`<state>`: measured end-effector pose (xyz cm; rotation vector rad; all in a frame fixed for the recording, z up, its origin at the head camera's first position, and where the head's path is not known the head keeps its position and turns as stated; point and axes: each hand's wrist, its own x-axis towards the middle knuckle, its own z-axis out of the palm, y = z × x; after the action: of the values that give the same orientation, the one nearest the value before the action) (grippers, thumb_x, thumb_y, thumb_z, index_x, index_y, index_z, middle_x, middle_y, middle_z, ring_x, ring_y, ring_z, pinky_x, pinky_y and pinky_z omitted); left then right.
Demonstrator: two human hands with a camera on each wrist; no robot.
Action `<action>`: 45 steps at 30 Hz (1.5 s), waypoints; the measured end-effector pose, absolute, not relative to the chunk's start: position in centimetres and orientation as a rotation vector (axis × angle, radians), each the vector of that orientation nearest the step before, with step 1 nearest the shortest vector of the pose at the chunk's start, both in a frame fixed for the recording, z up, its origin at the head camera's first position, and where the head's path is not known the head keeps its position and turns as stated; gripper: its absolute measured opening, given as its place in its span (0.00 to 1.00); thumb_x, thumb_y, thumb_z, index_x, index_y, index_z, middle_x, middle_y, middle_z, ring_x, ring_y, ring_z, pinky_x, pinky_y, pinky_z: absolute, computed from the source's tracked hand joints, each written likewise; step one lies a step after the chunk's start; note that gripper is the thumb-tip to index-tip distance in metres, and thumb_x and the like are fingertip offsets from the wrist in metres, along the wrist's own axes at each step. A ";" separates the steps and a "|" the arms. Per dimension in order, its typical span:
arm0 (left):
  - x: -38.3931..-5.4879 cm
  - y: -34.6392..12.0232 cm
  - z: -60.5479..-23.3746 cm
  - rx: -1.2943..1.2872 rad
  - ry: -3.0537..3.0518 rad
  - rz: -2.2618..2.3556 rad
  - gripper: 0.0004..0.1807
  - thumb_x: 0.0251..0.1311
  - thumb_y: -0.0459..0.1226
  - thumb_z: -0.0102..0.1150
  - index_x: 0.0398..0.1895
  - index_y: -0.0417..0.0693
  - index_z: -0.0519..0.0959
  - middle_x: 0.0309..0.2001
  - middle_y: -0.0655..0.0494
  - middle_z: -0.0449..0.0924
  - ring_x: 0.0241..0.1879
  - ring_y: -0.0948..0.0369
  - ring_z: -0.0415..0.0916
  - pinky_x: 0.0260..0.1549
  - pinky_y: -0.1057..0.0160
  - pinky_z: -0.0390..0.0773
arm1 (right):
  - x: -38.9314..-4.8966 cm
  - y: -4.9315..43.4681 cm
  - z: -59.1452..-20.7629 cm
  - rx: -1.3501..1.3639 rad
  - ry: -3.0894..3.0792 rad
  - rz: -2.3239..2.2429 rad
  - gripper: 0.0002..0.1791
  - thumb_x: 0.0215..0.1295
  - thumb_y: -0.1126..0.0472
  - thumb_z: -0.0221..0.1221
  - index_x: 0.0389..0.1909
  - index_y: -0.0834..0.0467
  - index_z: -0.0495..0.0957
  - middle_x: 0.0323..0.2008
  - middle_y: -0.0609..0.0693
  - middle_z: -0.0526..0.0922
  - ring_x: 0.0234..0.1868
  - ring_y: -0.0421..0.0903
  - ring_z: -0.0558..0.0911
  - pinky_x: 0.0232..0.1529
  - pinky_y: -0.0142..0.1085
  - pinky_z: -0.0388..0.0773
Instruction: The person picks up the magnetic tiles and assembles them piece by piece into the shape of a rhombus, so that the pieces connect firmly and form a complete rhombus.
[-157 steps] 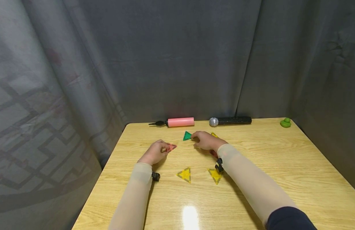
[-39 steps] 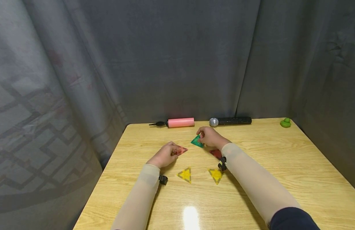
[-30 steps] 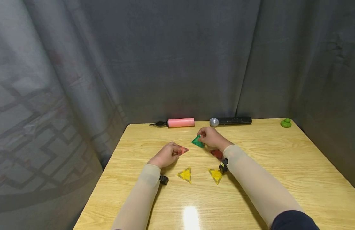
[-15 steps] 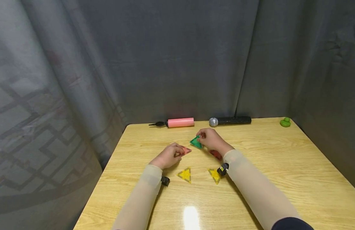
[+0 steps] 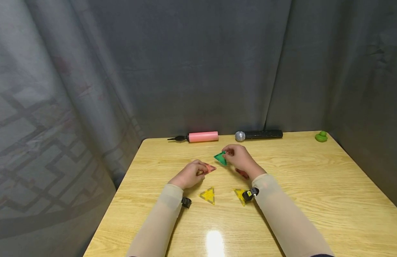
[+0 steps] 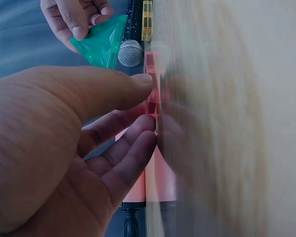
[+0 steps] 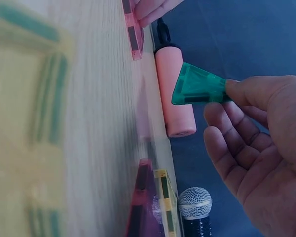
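My left grip (image 5: 189,174) pinches the red triangle (image 5: 211,167) at the worktop (image 5: 314,171), my right grip (image 5: 242,159) pinches the green triangle (image 5: 219,157) raised nearby; I judge this is positioning, next needing careful edge alignment.

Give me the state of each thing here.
Left red triangle: pinched, roughly level
Right red triangle: lying flat
Green triangle: pinched, lifted, tilted
Left hand: pinching left red triangle
Right hand: pinching green triangle
Yellow triangles: lying flat, unheld
Pump: lying on its side
Microphone: lying on its side
Green toy: unheld
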<state>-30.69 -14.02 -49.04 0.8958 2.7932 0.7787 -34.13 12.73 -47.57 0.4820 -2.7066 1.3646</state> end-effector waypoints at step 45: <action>-30.1 -12.5 -49.0 0.968 2.708 0.782 0.13 0.72 0.31 0.64 0.56 0.44 0.87 0.64 0.54 0.78 0.64 0.57 0.75 0.61 0.63 0.77 | -33.4 11.1 -48.4 0.544 -2.801 1.269 0.11 0.72 0.62 0.67 0.51 0.58 0.87 0.36 0.47 0.83 0.36 0.45 0.79 0.38 0.41 0.80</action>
<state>-30.06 -12.48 -48.99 0.9682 2.7079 0.7816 -33.40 11.11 -48.45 0.5435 -2.8009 1.2695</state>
